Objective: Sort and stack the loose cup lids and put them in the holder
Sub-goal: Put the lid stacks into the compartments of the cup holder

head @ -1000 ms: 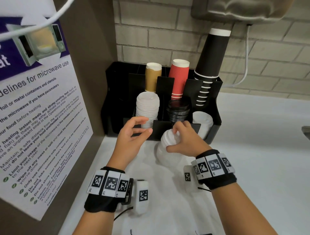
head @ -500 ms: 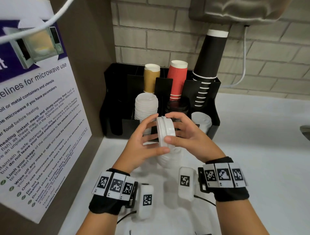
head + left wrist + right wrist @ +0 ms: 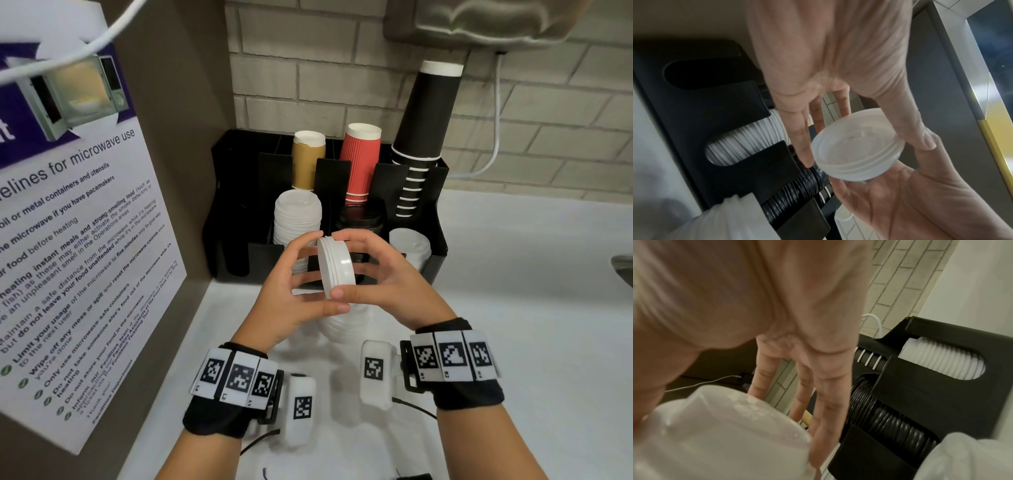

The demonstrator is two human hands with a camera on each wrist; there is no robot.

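Observation:
A small stack of white lids (image 3: 335, 269) stands on edge in the air just before the black holder (image 3: 233, 219). My left hand (image 3: 322, 274) pinches its rim from the left, thumb below and fingers above. From the right, my right hand (image 3: 346, 265) grips the same stack. The left wrist view looks into the hollow underside of the white lids (image 3: 857, 146); the right wrist view shows their top (image 3: 725, 426). More loose white lids (image 3: 342, 329) lie on the counter under my hands, partly hidden.
The holder's front slots hold a tall white lid stack (image 3: 298, 216), black lids (image 3: 359, 219) and a shorter white stack (image 3: 409, 245). Brown, red and black cups (image 3: 424, 137) stand behind. A poster panel (image 3: 85, 240) walls the left; white counter (image 3: 531, 291) extends right.
My right hand lifted the white lids off the pile on the counter. My left hand closed in and took hold of them too, turning them on edge.

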